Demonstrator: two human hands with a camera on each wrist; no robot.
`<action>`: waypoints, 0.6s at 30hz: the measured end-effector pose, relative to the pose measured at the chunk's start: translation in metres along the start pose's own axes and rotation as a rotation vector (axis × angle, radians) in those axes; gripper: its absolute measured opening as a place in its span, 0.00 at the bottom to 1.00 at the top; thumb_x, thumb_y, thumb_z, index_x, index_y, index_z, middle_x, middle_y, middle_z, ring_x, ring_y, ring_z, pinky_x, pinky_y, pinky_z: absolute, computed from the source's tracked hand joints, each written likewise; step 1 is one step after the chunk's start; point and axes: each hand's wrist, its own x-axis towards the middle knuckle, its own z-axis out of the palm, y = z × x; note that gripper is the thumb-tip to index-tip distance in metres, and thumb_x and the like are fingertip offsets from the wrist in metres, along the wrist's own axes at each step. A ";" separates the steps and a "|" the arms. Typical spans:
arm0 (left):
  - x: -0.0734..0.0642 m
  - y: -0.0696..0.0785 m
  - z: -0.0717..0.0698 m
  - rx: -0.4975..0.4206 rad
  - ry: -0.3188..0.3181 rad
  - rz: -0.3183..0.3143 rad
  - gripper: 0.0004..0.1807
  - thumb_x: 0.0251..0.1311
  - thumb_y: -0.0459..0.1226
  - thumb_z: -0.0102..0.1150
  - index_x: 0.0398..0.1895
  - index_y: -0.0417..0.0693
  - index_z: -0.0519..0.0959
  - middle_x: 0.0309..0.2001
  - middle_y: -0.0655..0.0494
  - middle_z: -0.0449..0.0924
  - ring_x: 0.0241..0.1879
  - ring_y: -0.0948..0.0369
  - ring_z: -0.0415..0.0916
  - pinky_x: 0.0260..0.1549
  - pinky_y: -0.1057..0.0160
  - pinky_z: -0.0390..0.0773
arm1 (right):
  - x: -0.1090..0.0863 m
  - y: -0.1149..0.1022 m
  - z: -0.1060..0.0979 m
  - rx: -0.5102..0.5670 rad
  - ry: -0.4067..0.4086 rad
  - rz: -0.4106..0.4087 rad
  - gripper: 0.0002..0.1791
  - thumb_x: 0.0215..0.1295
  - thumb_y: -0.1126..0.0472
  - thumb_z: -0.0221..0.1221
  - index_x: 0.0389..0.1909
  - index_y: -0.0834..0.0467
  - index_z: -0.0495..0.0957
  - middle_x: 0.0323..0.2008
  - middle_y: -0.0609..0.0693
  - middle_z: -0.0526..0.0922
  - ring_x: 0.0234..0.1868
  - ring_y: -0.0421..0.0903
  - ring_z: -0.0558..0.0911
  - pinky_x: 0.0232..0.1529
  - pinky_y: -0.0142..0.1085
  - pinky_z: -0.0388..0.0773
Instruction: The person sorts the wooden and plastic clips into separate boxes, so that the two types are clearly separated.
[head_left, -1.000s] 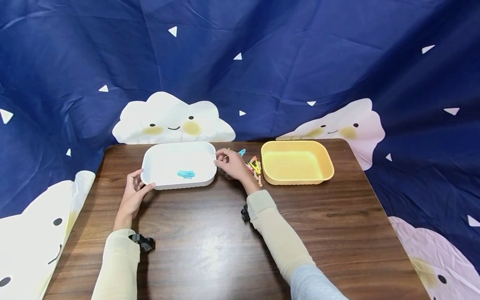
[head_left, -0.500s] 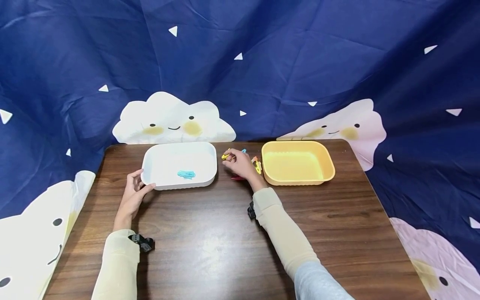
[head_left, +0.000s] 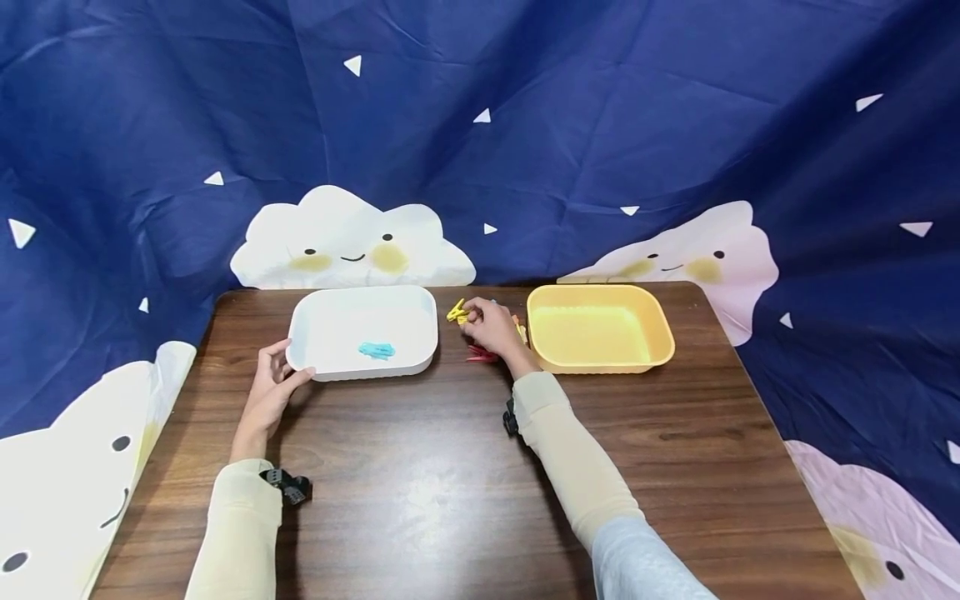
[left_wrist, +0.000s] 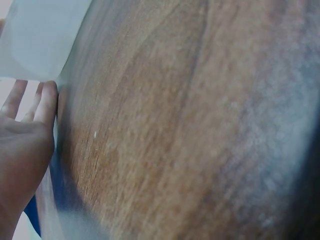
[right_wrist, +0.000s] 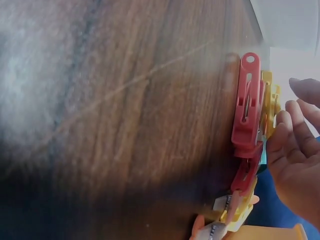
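My left hand (head_left: 267,390) grips the near left corner of a white plastic bin (head_left: 330,367), thumb on the front rim and fingers along the side. Light blue clothespins (head_left: 377,350) lie in this bin. My right hand (head_left: 491,327) is over a small heap of clothespins between the two bins, its fingers loosely bent with nothing visibly held. A yellow clothespin (head_left: 457,312) lies just left of its fingertips. Red clothespins (head_left: 481,355) lie under and beside the hand; more yellow and orange ones are partly hidden. In the right wrist view a red clothespin (right_wrist: 247,107) lies nearest the camera.
A yellow bin (head_left: 600,367) stands right of the heap, near the back edge of the brown wooden table (head_left: 420,500). A dark blue curtain (head_left: 525,125) with cloud prints hangs right behind the table.
My right hand has moved right, from the white bin's right rim to over the clothespin heap, uncovering the yellow and red clothespins. My left hand has stayed on the bin.
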 end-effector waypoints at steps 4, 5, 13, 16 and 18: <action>-0.006 0.015 0.004 -0.002 -0.008 -0.021 0.39 0.66 0.27 0.62 0.73 0.43 0.51 0.74 0.41 0.53 0.60 0.63 0.65 0.50 0.74 0.69 | 0.000 0.000 -0.002 -0.034 0.014 0.008 0.17 0.61 0.64 0.68 0.51 0.60 0.82 0.38 0.50 0.82 0.37 0.46 0.79 0.44 0.39 0.75; -0.007 0.019 0.005 -0.002 -0.008 -0.021 0.38 0.66 0.27 0.62 0.73 0.43 0.52 0.74 0.40 0.53 0.59 0.63 0.65 0.51 0.74 0.69 | 0.001 0.000 -0.002 -0.044 0.015 0.009 0.17 0.61 0.63 0.68 0.51 0.60 0.83 0.39 0.51 0.82 0.38 0.46 0.79 0.45 0.40 0.76; -0.001 0.006 0.000 -0.006 -0.007 -0.013 0.38 0.67 0.27 0.62 0.73 0.47 0.52 0.74 0.44 0.55 0.58 0.65 0.66 0.50 0.74 0.70 | 0.005 0.001 -0.003 -0.142 -0.033 0.038 0.18 0.61 0.62 0.67 0.52 0.57 0.83 0.44 0.53 0.81 0.46 0.51 0.79 0.51 0.42 0.75; 0.001 0.000 -0.001 -0.011 -0.001 0.001 0.38 0.67 0.27 0.62 0.73 0.47 0.52 0.73 0.45 0.56 0.58 0.65 0.66 0.50 0.74 0.70 | 0.006 0.001 -0.003 -0.162 -0.052 0.033 0.18 0.61 0.63 0.67 0.53 0.58 0.83 0.43 0.54 0.81 0.47 0.52 0.79 0.51 0.43 0.75; 0.002 -0.002 -0.001 -0.022 0.001 0.014 0.38 0.66 0.27 0.62 0.72 0.47 0.53 0.72 0.46 0.57 0.58 0.64 0.67 0.50 0.74 0.71 | 0.007 0.001 -0.002 -0.169 -0.060 0.028 0.18 0.61 0.64 0.67 0.52 0.58 0.83 0.43 0.55 0.82 0.46 0.52 0.79 0.51 0.43 0.75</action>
